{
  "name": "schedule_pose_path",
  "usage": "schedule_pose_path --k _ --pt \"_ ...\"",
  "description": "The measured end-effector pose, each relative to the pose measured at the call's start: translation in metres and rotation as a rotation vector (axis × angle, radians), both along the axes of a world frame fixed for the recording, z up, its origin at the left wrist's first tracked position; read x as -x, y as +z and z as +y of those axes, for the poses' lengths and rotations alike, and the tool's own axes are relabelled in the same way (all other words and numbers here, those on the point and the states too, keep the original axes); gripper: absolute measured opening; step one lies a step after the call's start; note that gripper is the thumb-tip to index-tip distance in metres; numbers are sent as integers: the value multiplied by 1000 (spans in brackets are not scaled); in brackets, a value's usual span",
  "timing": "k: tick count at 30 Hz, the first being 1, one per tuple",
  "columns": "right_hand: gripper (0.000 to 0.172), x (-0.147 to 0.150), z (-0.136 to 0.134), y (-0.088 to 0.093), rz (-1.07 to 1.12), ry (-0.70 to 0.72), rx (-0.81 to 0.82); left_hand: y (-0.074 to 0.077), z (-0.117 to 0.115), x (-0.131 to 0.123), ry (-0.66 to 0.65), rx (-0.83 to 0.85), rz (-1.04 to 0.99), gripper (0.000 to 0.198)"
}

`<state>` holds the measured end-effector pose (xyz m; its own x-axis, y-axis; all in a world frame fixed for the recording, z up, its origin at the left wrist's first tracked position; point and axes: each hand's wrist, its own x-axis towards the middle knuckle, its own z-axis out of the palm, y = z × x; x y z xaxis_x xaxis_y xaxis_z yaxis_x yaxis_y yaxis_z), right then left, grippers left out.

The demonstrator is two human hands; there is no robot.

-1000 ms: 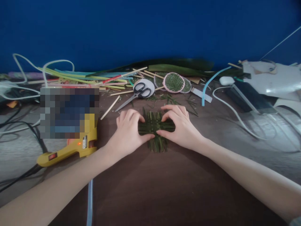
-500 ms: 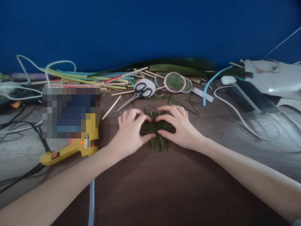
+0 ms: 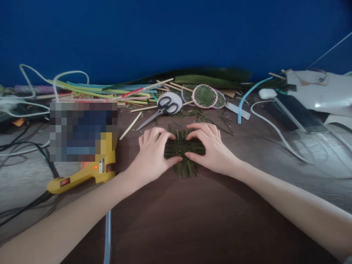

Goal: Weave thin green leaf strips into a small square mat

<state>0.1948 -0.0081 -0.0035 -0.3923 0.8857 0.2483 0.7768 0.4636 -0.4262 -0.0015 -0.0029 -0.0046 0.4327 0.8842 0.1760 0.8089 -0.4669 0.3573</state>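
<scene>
A small mat of woven green leaf strips (image 3: 183, 146) lies flat on the dark tabletop, its loose ends sticking out on the near and far sides. My left hand (image 3: 154, 152) is curled over its left part, thumb and index fingertip pressed on the strips. From the other side my right hand (image 3: 213, 148) does likewise, with its thumb near the centre of the weave and its index finger farther back. The two thumb tips almost meet. Some strips are hidden under my fingers.
Black-handled scissors (image 3: 165, 106) lie behind my hands beside round, leaf-filled fans (image 3: 205, 96) and leaf scraps. A yellow glue gun (image 3: 82, 179) with a small red light is at left, partly blurred out. A phone (image 3: 302, 112) and white cable are on the right.
The right index finger has shifted slightly right, away from the left fingertip, and more of the weave's middle shows. Everything else stays in place.
</scene>
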Motion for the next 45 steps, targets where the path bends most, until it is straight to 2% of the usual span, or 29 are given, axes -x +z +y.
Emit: schedule_pose_path --k 28,37,45 --pt "23 0 0 1 -19 14 1 2 1 -1 -39 23 21 37" --pt "24 -1 1 -2 21 -11 -6 -3 1 0 28 -33 -30 47" --pt "23 -1 1 0 30 -9 13 -1 1 -1 39 -18 -31 45"
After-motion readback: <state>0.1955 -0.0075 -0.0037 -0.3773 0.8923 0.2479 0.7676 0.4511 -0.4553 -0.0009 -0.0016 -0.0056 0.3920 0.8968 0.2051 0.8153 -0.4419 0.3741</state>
